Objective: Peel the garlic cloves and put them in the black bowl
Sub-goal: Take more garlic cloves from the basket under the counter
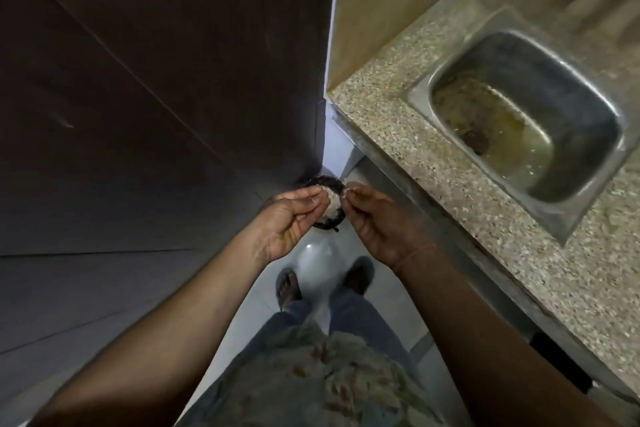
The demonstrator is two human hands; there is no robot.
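The left hand [294, 218] is pinching a small pale piece [325, 192] (clove or skin, too blurred to tell) between thumb and fingertips. The right hand [377, 225] is pinching a thin pale shred [347, 190] just beside it. Both are hovering above a round black container [323, 178] of pale flakes that is standing on the floor.

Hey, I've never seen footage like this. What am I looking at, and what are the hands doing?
There is no machine here. One camera worn on a person's head looks down, so you see their own arms, legs and sandalled feet. The left hand and right hand are held above a black round container with pale scraps in it. The right hand pinches a small pale bit, probably garlic skin. The left hand's fingertips are pinched too, but what they hold is too small to tell. To the right is a speckled counter with a steel sink.
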